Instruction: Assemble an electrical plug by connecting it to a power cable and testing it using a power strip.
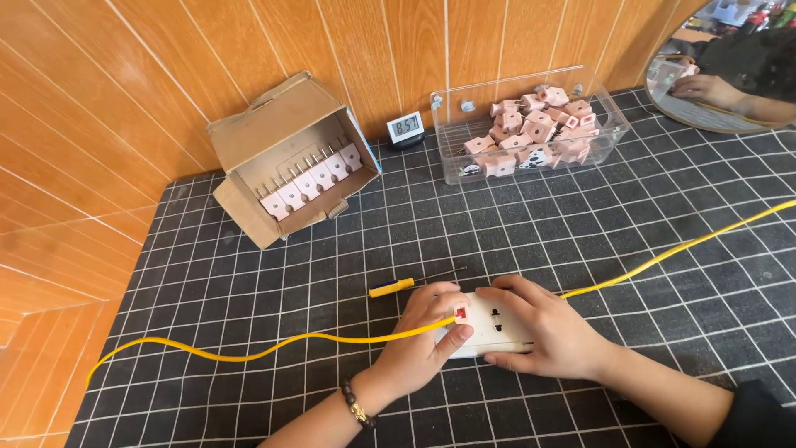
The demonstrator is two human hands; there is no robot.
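A white power strip [497, 325] lies on the black gridded mat near the front edge. My right hand [547, 332] grips its right side, fingers curled over the top. My left hand [419, 342] rests on its left end, thumb and finger pinching near a small red switch [460, 314]. A yellow cable [249, 353] runs from the far left up to my left hand, and another stretch of yellow cable [680, 249] leaves the strip toward the right edge. A screwdriver [398, 286] with a yellow handle lies just behind my left hand.
An open cardboard box [286, 158] holding a row of pink plugs sits at the back left. A clear plastic bin [531, 133] of pink parts stands at the back right, with a small digital clock [405, 128] between them. Another person's hand [709, 87] shows in a round mirror at top right.
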